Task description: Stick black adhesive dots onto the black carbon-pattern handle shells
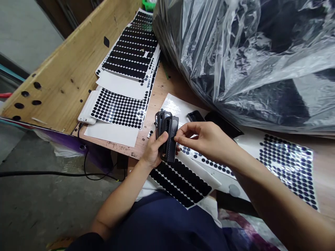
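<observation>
My left hand (154, 150) is closed around several black plastic pieces (171, 143) with a carbon-fibre look, held side by side above the table edge. The thumb lies across their front. My right hand (205, 137) is in a pinch, its thumb and index fingertips at the right edge of the nearest piece. Anything between those fingertips is too small to make out. Just below the hands, a sheet of large black round stickers (183, 181) slopes over my lap. Behind the right hand, another black plastic piece (195, 116) lies on a white sheet.
A large clear plastic bag (235, 62) of dark things fills the back right. Stacked sticker sheets (128, 52) lie along the wooden side board (65, 66). A white power bank (89, 107) with a cable sits at the left edge. More dot stickers (290, 167) lie at right.
</observation>
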### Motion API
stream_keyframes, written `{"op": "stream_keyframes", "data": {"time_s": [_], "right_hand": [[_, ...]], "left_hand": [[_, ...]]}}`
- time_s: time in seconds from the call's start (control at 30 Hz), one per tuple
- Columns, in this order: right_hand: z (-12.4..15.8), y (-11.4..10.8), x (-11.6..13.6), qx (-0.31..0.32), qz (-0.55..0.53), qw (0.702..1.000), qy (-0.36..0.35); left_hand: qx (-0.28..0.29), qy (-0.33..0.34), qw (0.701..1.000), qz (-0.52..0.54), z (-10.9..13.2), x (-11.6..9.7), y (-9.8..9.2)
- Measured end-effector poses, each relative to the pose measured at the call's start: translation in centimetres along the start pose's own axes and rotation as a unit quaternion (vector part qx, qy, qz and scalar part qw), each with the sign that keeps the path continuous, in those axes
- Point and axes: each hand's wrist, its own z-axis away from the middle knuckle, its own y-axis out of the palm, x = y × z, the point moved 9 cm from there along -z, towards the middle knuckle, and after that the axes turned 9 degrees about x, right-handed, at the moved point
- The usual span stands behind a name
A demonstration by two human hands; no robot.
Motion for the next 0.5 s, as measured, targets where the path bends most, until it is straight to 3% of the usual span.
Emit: {"op": "stream_keyframes", "data": {"time_s": [0.2,0.4,0.43,0.5], "right_hand": [[0.2,0.0,0.2,0.003,0.037,0.999,-0.021],[-0.6,0.3,-1.0,-0.014,-0.091,0.994,-0.062],[-0.8,0.3,-1.1,-0.030,-0.106,0.992,-0.068],[0.1,-0.5,-1.0,-0.121,-0.109,0.983,-0.085]], "left_hand": [[0.005,0.006,1.000,0.004,0.0,0.0,0.0],[0.009,0.010,1.000,0.005,0.0,-0.2,0.1],[0.010,0.008,1.000,0.004,0.0,-0.2,0.2],[0.010,0.008,1.000,-0.002,0.0,-0.1,0.1]]}}
